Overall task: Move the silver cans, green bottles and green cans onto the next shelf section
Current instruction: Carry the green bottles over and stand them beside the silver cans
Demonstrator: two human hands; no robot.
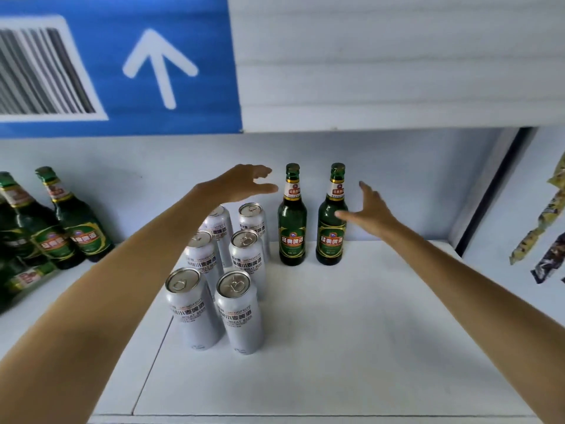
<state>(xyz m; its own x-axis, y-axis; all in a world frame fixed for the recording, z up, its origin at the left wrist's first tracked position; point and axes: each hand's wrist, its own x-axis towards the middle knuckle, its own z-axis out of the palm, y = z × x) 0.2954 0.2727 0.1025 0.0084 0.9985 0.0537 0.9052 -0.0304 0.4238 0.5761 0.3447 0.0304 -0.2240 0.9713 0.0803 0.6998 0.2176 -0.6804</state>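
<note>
Both hands reach forward over the white shelf board (351,347), and neither one holds anything. From the 7 o'clock corner the left arm runs up to the left hand (241,183), which hangs above the rear cans with fingers spread and loosely bent, the fingertips just short of a bottle neck. From the 4 o'clock corner the right arm runs up to the right hand (365,212), also spread wide, its thumb lying in front of the shoulder of the nearer bottle; whether it touches the glass cannot be told.

Nearest the camera, at about 7 o'clock from the centre of the board, stand six tall silver beer cans with pull-tab tops (220,270), upright in two columns of three running away from the viewer, packed close together. A seam in the board runs just left of the front can.

Farther back, at 12 o'clock, two green glass beer bottles with gold-and-red labels (312,234) stand upright side by side near the pale back wall, just right of the rear cans, between the two hands.

At 9 o'clock, on the neighbouring section, more green glass bottles of the same brand (46,231) are bunched together and look tilted in the wide lens.

At 3 o'clock, beyond a dark upright post (486,191), hanging snack packets (547,228) show at the frame edge.

Overhead, at 11 o'clock, a blue sign with a white arrow and a barcode (122,65) is fixed on the front of the shelf above.
</note>
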